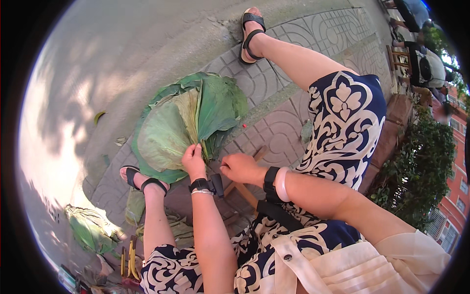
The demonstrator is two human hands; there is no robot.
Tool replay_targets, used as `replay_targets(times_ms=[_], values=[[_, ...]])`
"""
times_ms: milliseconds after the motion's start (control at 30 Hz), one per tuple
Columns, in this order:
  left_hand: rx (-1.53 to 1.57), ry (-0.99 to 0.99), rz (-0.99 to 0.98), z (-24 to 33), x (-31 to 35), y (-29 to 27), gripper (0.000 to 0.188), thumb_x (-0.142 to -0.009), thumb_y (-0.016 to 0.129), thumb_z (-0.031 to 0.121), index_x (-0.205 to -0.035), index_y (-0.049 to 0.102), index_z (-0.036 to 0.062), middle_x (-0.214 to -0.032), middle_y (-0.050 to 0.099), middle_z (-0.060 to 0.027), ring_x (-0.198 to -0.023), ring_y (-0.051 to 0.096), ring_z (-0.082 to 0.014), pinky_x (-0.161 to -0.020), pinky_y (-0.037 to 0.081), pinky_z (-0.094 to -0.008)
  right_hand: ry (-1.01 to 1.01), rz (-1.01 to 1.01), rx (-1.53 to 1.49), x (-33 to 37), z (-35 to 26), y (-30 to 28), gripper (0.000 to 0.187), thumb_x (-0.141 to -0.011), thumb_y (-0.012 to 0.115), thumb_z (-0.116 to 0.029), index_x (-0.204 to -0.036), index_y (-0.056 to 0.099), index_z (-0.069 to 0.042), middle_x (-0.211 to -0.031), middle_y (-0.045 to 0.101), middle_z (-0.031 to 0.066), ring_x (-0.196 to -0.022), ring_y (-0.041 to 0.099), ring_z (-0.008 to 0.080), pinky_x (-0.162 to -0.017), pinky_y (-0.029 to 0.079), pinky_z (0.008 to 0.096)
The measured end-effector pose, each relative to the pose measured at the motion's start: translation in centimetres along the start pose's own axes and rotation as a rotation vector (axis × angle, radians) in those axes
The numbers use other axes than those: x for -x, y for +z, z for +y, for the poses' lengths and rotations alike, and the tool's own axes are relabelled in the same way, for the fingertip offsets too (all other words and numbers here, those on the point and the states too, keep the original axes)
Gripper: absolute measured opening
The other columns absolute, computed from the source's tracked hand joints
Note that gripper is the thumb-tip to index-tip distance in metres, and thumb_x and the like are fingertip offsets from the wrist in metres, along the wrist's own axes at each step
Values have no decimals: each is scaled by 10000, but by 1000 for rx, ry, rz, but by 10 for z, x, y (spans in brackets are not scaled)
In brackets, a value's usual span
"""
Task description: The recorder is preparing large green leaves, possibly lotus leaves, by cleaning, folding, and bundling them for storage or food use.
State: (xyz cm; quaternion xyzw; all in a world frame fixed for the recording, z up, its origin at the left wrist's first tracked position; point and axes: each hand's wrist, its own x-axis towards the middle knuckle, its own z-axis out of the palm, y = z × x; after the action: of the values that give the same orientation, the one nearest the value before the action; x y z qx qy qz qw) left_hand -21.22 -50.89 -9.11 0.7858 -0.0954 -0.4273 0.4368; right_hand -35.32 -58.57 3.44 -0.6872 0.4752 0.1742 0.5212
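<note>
A large bundle of green, partly browned lotus leaves (169, 130), folded and layered like a fan, spreads out in front of me between my feet. My left hand (194, 160) pinches the gathered, narrow near end of the leaves between thumb and fingers. Just to the right of that end is my right hand (242, 168), its fingers curled in and apart from the leaves. Whatever those fingers may hold is hidden. A wooden bar frame (245, 193) shows below my hands, partly covered by my arms.
More wilted leaves (93, 228) lie on the ground at lower left, near yellow rods (131, 259). Patterned paving (281, 130) meets smooth grey ground (117, 63). A hedge (416, 171) grows at right. Several people (431, 68) sit or stand at far upper right.
</note>
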Motion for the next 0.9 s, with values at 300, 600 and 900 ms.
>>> replay_targets(times_ms=[300, 600, 900], values=[[612, -383, 232, 7, 25, -25, 318, -883, 665, 146, -1138, 570, -19, -1040, 605, -62, -957, 564, -150, -840, 448, -274, -4, -34, 38, -3, 5, 1, 259, -855, 576, -293, -903, 668, -56, -843, 673, 158, -836, 636, 364, -730, 490, 472], [718, -342, 330, 1, 24, -45, 331, -894, 650, 165, -1170, 547, 14, -1079, 609, -70, -973, 578, -165, -869, 452, -291, 3, -25, 7, -4, 1, 1, 248, -811, 573, -266, -867, 684, -51, -843, 674, 183, -851, 636, 382, -766, 496, 479], [643, -281, 581, -9, 24, -87, 324, -905, 600, 153, -1157, 567, -49, -1042, 630, -121, -923, 609, -231, -811, 496, -346, -44, 2, 20, -6, 0, 3, 263, -815, 558, -264, -862, 684, -38, -843, 670, 190, -853, 633, 383, -765, 494, 486]])
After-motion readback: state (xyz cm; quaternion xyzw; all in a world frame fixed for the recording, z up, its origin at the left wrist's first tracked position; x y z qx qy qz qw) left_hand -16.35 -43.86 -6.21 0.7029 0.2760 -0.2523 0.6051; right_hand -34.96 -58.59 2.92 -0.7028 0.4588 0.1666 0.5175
